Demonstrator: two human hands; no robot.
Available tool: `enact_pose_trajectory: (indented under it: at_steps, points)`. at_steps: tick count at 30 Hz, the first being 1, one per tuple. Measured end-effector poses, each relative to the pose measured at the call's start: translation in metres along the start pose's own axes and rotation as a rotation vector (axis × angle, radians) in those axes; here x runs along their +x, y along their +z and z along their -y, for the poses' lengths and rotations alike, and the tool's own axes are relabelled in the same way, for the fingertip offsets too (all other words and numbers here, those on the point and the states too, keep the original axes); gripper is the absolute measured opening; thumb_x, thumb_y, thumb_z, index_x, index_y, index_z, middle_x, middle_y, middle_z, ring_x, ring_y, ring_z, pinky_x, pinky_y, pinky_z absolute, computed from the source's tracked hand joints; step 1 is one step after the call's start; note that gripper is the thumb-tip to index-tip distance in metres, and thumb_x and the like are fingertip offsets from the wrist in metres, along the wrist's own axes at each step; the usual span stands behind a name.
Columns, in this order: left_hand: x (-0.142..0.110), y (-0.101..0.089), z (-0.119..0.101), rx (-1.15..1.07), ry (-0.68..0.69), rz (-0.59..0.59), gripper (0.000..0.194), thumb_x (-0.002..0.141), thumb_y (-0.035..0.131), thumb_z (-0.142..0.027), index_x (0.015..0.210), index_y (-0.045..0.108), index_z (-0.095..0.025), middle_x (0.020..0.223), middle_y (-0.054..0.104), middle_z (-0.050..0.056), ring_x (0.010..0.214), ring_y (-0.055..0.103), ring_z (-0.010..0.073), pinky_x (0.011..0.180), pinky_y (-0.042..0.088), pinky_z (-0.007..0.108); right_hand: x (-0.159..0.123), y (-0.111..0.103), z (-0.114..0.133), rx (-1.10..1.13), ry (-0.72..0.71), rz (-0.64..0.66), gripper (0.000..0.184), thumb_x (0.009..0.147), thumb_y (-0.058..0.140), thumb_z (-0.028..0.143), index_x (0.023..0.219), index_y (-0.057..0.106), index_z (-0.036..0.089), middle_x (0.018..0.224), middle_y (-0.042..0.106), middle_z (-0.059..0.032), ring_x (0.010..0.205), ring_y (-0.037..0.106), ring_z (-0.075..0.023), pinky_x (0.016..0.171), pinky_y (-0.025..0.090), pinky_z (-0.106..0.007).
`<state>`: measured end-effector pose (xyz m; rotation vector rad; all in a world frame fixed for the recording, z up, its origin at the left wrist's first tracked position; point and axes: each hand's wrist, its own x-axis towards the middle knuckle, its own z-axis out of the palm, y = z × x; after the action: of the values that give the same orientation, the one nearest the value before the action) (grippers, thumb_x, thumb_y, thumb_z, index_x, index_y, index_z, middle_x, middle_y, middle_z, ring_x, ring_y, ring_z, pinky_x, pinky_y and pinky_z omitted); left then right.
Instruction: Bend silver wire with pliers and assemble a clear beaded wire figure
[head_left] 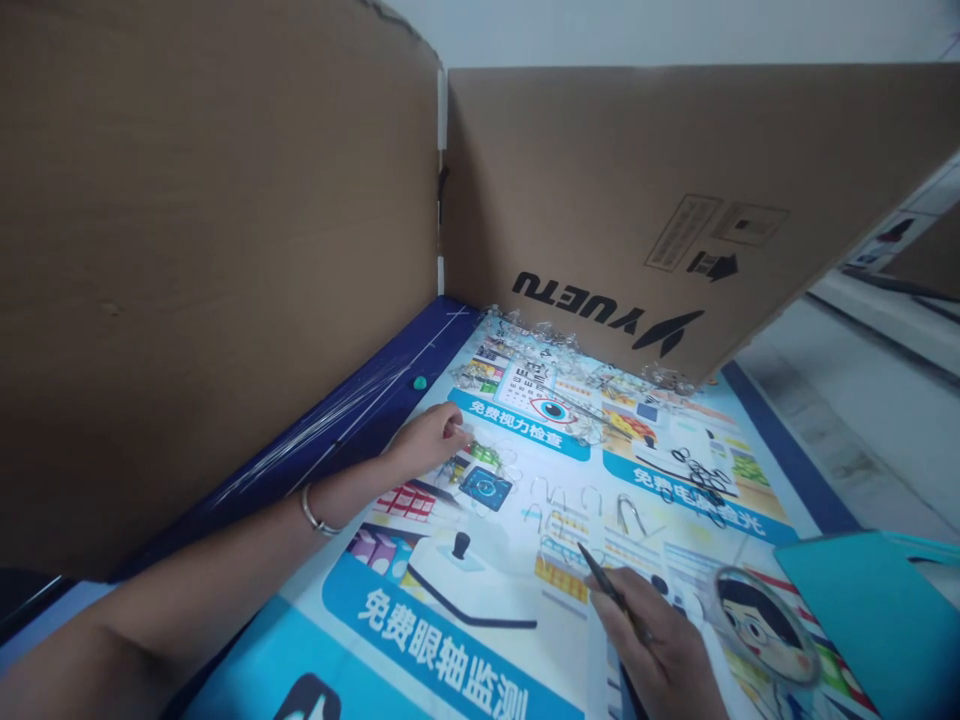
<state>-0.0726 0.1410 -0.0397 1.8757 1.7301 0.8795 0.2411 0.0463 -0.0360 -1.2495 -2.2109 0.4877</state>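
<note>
R hand (pixel 660 635) grips dark pointed tool (pixel 606 580), tip near wire hooks (pixel 622 515) on poster (pixel 495 575). L hand (pixel 426 442) fingers curled, can't tell from here if holding smth. Partway imo: black rings (pixel 701 475) bunched, scattered hooks prob remain.

Brown cardboard panels (pixel 210 200) rise before a plain, pale wall (pixel 637 30).

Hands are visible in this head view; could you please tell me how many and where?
2: the left hand is over the left side of the printed sheet; the right hand, at lower right, grips a dark pointed tool. Some fingers are hidden.
</note>
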Motion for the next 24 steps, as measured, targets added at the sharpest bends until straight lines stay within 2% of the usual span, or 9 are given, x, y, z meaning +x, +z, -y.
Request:
enact_pose_trajectory:
  at_steps: [6,11,19,24]
  points:
    - [-0.003,0.003,0.003,-0.034,0.001,0.041,0.019,0.077,0.056,-0.038,0.072,0.060,-0.020,0.066,0.061,-0.002,0.061,0.053,0.0140,0.053,0.033,0.022,0.000,0.000,0.001,0.026,0.012,-0.006,0.017,0.087,0.046,0.035,0.083,0.056,0.022,0.077,0.062,-0.0019,0.071,0.061,-0.0148,0.059,0.048,-0.020]
    - [-0.005,0.003,0.001,-0.102,0.015,0.040,0.019,0.077,0.056,-0.036,0.069,0.062,-0.019,0.070,0.062,-0.001,0.065,0.053,0.0146,0.057,0.035,0.023,0.000,0.001,0.003,0.035,0.044,0.001,0.018,0.087,0.046,0.036,0.085,0.058,0.023,0.077,0.062,-0.0021,0.070,0.060,-0.0149,0.058,0.047,-0.021]
    - [-0.012,0.003,-0.011,-0.314,0.007,0.027,0.020,0.081,0.052,-0.033,0.070,0.059,-0.018,0.068,0.059,-0.002,0.067,0.052,0.0139,0.063,0.038,0.023,0.000,0.002,0.002,0.062,0.020,-0.006,0.018,0.087,0.046,0.035,0.084,0.058,0.022,0.075,0.061,-0.0022,0.067,0.059,-0.0146,0.057,0.047,-0.021]
    - [-0.013,0.004,-0.014,-0.491,-0.033,0.057,0.022,0.083,0.048,-0.033,0.069,0.053,-0.017,0.066,0.060,-0.001,0.058,0.049,0.0110,0.056,0.038,0.021,0.000,0.000,0.001,0.055,0.009,0.018,0.016,0.087,0.046,0.033,0.087,0.058,0.022,0.076,0.061,-0.0020,0.069,0.060,-0.0146,0.059,0.048,-0.021]
